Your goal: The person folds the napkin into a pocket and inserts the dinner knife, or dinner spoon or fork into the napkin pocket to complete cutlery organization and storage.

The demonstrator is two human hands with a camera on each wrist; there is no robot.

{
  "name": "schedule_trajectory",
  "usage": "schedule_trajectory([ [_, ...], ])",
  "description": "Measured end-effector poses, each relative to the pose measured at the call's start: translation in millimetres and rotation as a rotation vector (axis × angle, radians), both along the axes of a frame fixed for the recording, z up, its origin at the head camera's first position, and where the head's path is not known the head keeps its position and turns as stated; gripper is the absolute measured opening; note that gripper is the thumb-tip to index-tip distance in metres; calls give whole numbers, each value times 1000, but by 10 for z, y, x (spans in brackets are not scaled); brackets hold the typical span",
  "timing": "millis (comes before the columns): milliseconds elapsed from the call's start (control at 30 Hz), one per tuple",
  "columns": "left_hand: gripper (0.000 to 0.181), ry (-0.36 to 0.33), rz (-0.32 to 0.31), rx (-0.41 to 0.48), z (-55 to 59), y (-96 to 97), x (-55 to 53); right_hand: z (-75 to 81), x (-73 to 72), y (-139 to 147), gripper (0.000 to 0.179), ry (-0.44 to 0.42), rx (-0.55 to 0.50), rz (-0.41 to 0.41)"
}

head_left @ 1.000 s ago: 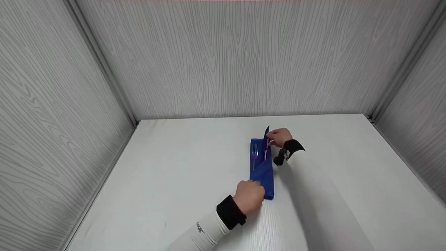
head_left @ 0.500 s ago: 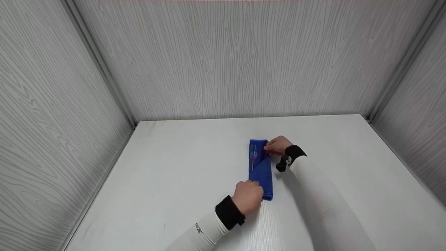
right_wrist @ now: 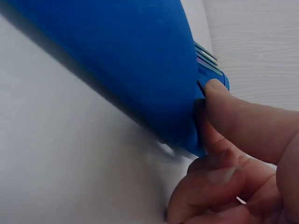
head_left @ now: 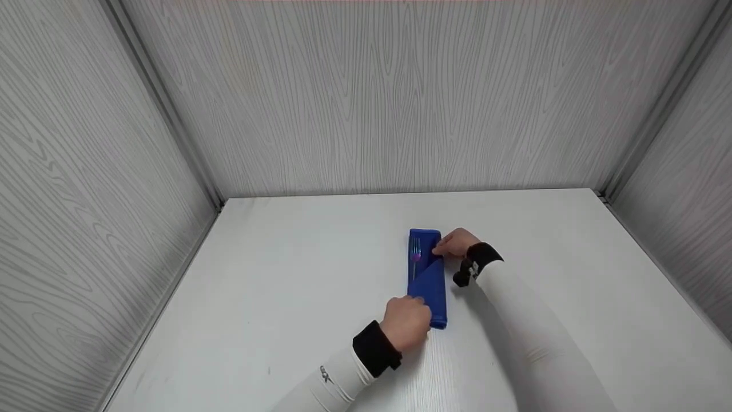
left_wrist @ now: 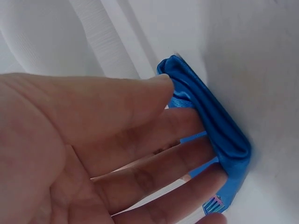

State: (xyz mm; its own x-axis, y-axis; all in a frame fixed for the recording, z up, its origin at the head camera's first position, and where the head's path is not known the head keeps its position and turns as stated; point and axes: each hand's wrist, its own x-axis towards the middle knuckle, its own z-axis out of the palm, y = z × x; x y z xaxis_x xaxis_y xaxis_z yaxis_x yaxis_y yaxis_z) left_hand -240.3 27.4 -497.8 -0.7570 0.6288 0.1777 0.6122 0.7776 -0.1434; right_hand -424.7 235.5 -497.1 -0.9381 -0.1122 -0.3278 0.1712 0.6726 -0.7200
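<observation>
A folded blue napkin (head_left: 430, 292) lies lengthwise on the table, its diagonal fold forming a pocket. My left hand (head_left: 407, 323) holds its near left corner; in the left wrist view the thumb (left_wrist: 154, 91) and fingertips are at the folded end. Inside the pocket a shiny purple-blue fork (head_left: 416, 257) stands with its tines showing at the left. At the pocket's right edge my right hand (head_left: 457, 243) pinches a table knife, mostly hidden by the cloth and fingers. In the right wrist view, only a thin dark sliver of the knife (right_wrist: 201, 87) shows beside the thumb.
The white table (head_left: 297, 274) spreads around the napkin. Grey wood-grain panels (head_left: 366, 97) rise at the back and on both sides. Both forearms wear white sleeves (head_left: 532, 337) and black wrist bands (head_left: 374, 349).
My right hand has moved down toward me, and the knife has slid down into the napkin's pocket, its tip no longer standing above the cloth. My left hand has stayed at the near corner.
</observation>
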Motion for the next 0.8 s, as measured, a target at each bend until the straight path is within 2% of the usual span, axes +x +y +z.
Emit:
schedule_trajectory([
  [100, 17, 17, 4, -10, -8, 3, 0, -26, 4, -9, 31, 38, 56, 18],
  [267, 14, -8, 11, 18, -9, 11, 0, -38, 11, -21, 31, 71, 113, 38],
  [400, 5, 11, 1, 50, -8, 16, 4, -41, -3, -29, 36, 79, 128, 38],
  [533, 6, -7, -3, 65, -10, 19, -4, -56, -13, -27, 39, 86, 130, 37],
  [667, 7, -29, -3, 61, -21, 24, -13, -78, 11, -30, 34, 94, 107, 24],
  [800, 9, -14, -1, 49, -15, 32, -3, -88, 53, -53, 24, 120, 94, 5],
])
